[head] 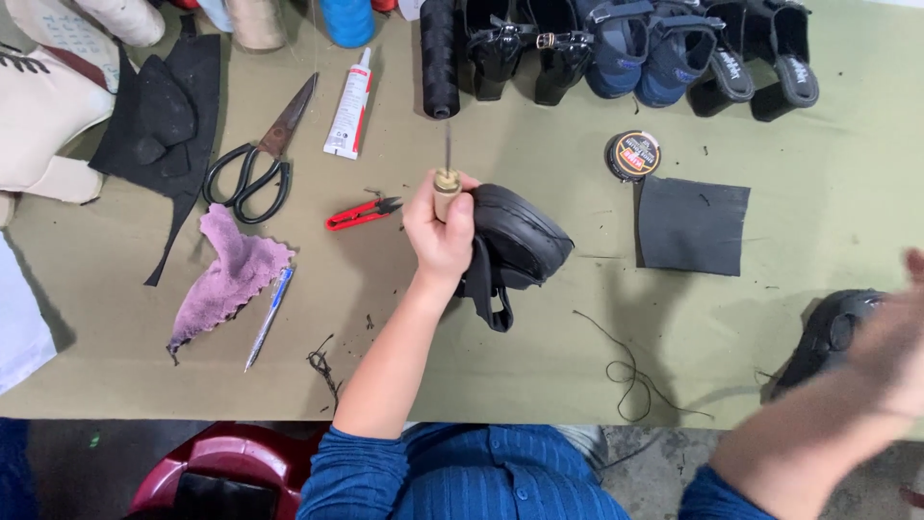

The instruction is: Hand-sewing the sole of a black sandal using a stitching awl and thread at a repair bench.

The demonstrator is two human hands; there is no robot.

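Note:
My left hand is closed around a sewing awl with a wooden handle, its metal needle pointing away from me. The same hand presses against a black strapped shoe lying on the olive-green table. My right hand is a motion blur at the right edge, raised above a second black shoe. The blur hides its fingers. A loose dark thread curls on the table between the two shoes.
Near the left hand lie red thread snips, black scissors, a glue tube, a purple cloth and a pen. A round tin and a black leather square lie right. Shoes and thread spools line the far edge.

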